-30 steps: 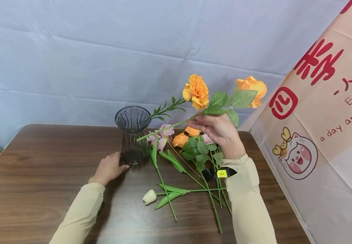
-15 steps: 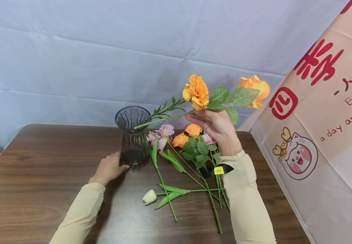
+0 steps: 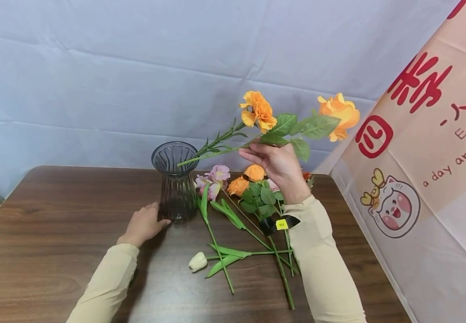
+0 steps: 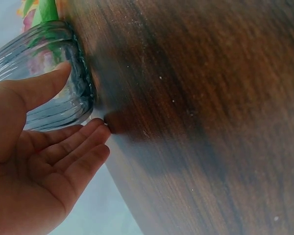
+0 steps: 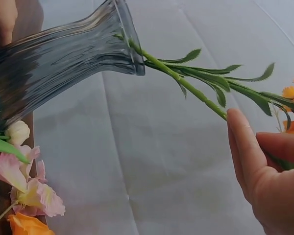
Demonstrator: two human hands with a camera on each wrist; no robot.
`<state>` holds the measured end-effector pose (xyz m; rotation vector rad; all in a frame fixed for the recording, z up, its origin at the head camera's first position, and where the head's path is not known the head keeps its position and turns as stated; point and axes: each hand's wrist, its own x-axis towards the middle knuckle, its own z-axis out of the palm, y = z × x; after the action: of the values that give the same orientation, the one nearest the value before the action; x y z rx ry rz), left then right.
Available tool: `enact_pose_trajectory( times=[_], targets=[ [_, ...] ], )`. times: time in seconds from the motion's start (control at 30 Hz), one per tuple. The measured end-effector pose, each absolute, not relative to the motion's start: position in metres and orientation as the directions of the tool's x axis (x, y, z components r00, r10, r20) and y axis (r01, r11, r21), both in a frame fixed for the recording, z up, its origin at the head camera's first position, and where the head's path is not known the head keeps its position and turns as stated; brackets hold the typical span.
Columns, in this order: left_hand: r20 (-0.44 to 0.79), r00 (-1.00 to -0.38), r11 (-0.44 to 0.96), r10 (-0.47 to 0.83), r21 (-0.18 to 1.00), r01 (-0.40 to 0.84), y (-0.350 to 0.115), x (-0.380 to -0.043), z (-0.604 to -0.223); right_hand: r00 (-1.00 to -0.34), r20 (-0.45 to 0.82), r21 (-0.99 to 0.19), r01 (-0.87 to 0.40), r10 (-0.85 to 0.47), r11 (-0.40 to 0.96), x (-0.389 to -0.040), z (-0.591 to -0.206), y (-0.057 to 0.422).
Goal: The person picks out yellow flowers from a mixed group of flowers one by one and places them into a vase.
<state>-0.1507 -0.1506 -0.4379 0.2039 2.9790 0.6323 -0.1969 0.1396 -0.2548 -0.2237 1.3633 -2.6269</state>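
A smoked-glass vase point(image 3: 178, 197) with a flared, ribbed mouth stands upright near the table's back edge. My left hand point(image 3: 145, 223) holds its base, thumb in front and fingers on the left side; the left wrist view shows that thumb point(image 4: 49, 85) against the glass. With my right hand point(image 3: 275, 161) I pinch the green stem of an orange rose point(image 3: 339, 115), its bloom pointing right. The stem's cut end lies at the vase mouth, seen through the rim in the right wrist view. An orange carnation point(image 3: 258, 111) leans right out of the vase, in front of the rose's leaves.
Right of the vase lie pink-purple flowers point(image 3: 218, 174), orange roses point(image 3: 239, 185) with leaves and crossed stems. A white tulip point(image 3: 198, 261) lies nearer on the wooden table point(image 3: 55, 251). A pale cloth point(image 3: 107, 89) hangs behind, a printed banner point(image 3: 419, 179) at right.
My right hand has moved left and up, bringing the rose's stem end from beside the vase to its mouth. The carnation has shifted slightly upward. The left hand has stayed put.
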Motion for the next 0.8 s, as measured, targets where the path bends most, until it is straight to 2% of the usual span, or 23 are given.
enact_pose_trajectory(
  times=[0.37,0.63,0.8],
  targets=[
    [-0.040,-0.988,0.903,0.147,0.413,0.117,-0.151,-0.151,-0.439,-0.986,0.015,-0.864,0.070,-0.165,-0.498,-0.200,-0.253,0.127],
    [-0.034,-0.989,0.899,0.143,0.423,0.115,-0.150,-0.151,-0.439,-0.974,0.079,-0.929,0.006,-0.214,-0.371,-0.202,-0.243,0.120],
    [-0.040,-0.990,0.899,0.138,0.424,0.109,-0.150,-0.151,-0.439,-0.975,0.073,-0.956,-0.008,-0.210,-0.293,-0.203,-0.239,0.110]
  ],
)
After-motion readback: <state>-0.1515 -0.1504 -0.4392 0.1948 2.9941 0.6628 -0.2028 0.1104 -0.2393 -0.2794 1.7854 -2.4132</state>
